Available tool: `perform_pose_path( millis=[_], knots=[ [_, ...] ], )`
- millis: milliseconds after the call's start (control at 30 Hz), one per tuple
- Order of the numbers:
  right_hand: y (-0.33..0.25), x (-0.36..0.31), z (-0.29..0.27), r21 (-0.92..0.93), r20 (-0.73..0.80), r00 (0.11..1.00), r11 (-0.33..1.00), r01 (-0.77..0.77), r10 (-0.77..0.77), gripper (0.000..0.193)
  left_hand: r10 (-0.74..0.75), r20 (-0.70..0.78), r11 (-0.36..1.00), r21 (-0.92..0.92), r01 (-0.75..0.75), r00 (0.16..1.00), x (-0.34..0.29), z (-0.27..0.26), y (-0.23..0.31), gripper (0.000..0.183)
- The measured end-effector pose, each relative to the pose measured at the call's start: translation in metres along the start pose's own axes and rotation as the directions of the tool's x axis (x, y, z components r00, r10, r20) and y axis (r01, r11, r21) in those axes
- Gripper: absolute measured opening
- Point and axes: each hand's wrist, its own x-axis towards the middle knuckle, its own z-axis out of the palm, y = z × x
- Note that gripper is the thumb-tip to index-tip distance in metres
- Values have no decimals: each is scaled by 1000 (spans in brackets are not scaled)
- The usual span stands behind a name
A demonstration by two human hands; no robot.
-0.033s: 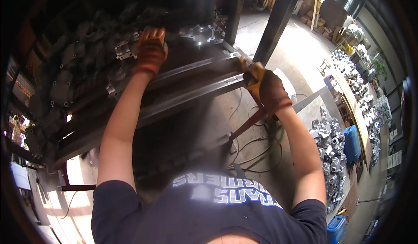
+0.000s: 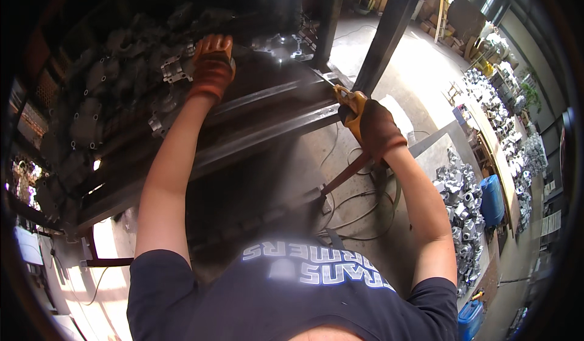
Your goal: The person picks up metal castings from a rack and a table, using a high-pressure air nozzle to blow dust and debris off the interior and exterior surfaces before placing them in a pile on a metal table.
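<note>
My left hand [image 2: 213, 68], in an orange-red work glove, is over the dark bench top with its fingers curled. What lies under the fingers is hidden. A grey metal casting [image 2: 176, 68] is right beside it on the left. My right hand [image 2: 378, 125], gloved in yellow and dark red-brown, grips a yellow hand tool [image 2: 344, 93] with a thin tip. This tip points up and left, over the near right end of the bench. Farther back on the bench, a flat bright casting [image 2: 281, 47] catches the light.
Dark castings [image 2: 88, 122] are heaped on the bench's left side. Steel rails [image 2: 267, 131] edge its front, and a dark post [image 2: 384, 37] rises at the right. Hoses [image 2: 365, 219] loop across the floor. Castings [image 2: 459, 219] are piled at right, near a blue drum [image 2: 491, 200].
The yellow tool was blurred and now shows clearly, its thin tip reaching up and left. My right hand has shifted slightly; my left hand has stayed almost in place.
</note>
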Motion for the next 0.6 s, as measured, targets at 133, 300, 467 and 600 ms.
perform_pose_path(
  millis=[133, 300, 467, 600],
  knots=[
    [-23, 0, -8, 283, -269, 959, 944, 172, -94, 26, 49, 193, 984, 157, -80, 980, 29, 4, 5, 76],
    [3, 12, 12, 209, -390, 896, 927, 310, -212, 43, 81, 405, 982, 126, -144, 911, 67, 26, 36, 94],
    [24, -17, -1, 146, -68, 997, 989, -20, 30, 50, 38, 541, 993, 74, -93, 840, 98, 102, 22, 83],
    [32, -47, -11, 340, -106, 993, 940, -13, 52, 49, 76, 482, 995, 13, -94, 873, 96, 119, 19, 68]
  ],
)
